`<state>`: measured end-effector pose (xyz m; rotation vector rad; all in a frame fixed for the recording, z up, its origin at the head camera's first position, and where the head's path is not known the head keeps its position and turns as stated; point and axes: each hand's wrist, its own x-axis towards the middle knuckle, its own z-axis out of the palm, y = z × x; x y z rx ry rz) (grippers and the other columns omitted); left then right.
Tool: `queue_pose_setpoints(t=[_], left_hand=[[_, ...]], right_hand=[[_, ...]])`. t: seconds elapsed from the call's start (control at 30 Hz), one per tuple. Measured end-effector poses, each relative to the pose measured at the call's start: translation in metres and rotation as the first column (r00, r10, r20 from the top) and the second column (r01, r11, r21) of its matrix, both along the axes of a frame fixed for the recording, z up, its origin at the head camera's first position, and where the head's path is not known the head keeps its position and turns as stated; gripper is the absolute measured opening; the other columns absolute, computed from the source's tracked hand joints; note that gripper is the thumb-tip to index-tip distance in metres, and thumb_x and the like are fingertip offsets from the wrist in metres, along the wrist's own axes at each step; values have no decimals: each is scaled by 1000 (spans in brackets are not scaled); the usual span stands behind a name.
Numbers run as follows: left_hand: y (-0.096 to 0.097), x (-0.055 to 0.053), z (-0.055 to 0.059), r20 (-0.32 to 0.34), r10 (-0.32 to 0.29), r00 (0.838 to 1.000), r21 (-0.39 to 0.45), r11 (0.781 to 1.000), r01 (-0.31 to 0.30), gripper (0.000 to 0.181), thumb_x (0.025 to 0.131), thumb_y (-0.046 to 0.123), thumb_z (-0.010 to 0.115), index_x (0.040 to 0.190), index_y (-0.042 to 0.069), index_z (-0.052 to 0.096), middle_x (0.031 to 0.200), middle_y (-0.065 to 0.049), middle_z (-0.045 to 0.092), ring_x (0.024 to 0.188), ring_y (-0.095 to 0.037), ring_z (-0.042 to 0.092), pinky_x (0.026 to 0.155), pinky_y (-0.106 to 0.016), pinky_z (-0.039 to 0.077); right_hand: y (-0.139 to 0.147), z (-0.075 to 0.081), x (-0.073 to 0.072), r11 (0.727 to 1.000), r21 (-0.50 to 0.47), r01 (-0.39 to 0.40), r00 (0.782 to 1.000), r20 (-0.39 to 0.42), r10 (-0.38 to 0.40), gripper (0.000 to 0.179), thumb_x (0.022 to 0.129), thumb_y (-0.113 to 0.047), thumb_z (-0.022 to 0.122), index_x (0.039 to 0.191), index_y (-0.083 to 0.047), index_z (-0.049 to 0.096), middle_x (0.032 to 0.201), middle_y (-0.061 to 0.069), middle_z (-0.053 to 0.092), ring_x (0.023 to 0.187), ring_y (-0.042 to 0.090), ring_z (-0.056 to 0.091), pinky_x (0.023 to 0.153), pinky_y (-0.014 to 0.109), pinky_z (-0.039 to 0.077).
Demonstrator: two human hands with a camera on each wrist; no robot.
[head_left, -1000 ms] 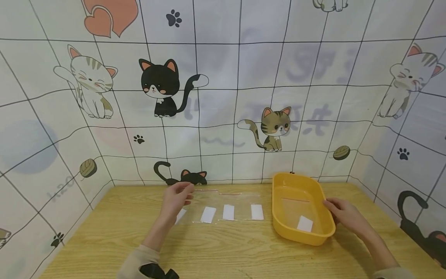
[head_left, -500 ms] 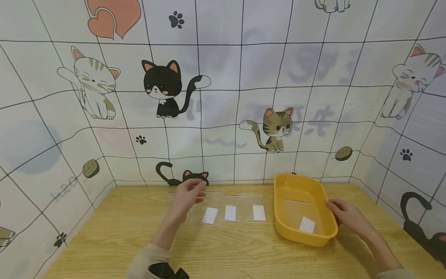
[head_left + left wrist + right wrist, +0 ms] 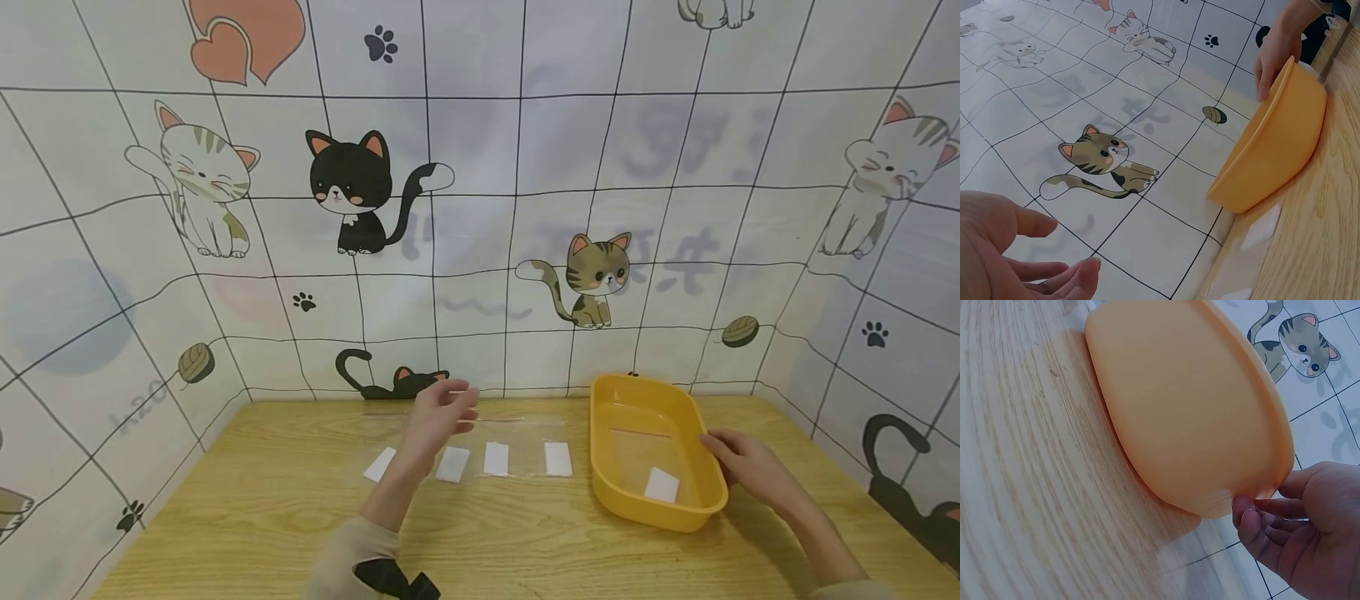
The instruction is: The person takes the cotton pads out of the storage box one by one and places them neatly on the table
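Observation:
My left hand (image 3: 437,418) hovers above a row of clear zip bags, thumb and fingers apart with nothing between them in the left wrist view. Each bag has a white rectangle at its near end: the leftmost white rectangle (image 3: 379,465) shows beside my forearm, another white rectangle (image 3: 453,464) just right of it, then two more toward the basin. My right hand (image 3: 738,461) pinches the right rim of a yellow plastic basin (image 3: 600,467), its thumb and fingers at the edge in the right wrist view. Inside the basin lies one more clear bag with a white rectangle (image 3: 662,485).
A wood-grain table (image 3: 480,542) carries everything. Behind it and at both sides hangs a white gridded cloth (image 3: 480,208) printed with cats. The basin stands at the table's right, near the back cloth.
My left hand has moved rightward over the row of bags, uncovering the leftmost white rectangle. My right hand keeps its hold on the basin's rim.

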<state>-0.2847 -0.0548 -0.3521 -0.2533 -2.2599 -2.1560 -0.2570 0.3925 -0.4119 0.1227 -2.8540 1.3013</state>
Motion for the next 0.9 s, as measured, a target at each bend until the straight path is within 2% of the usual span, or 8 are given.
queue_pose_setpoints(t=[0.37,0.63,0.9], left_hand=[[36,0,1,-1,-97,995,1,995,97,41,95,9,63,132,-8,54,109,-21,65,85,-19,66,82,-39,59],[56,4,1,-12,-110,994,21,994,110,39,95,10,67,128,-7,57,107,-18,65,83,-19,66,80,-40,60],[75,8,3,-38,-152,988,33,988,153,38,93,9,67,127,-7,56,106,-18,66,85,-21,68,78,-38,60]], right_hand=[[0,-1,0,1000,-7,-9,1000,-4,9,56,111,-29,41,135,22,44,110,23,67,79,20,68,66,34,59],[0,-1,0,1000,-14,-18,1000,-12,18,56,110,-28,41,136,22,43,109,22,68,79,19,69,66,34,59],[0,0,-1,1000,7,12,1000,10,-12,59,110,-31,41,136,22,42,112,24,67,81,20,68,66,33,59]])
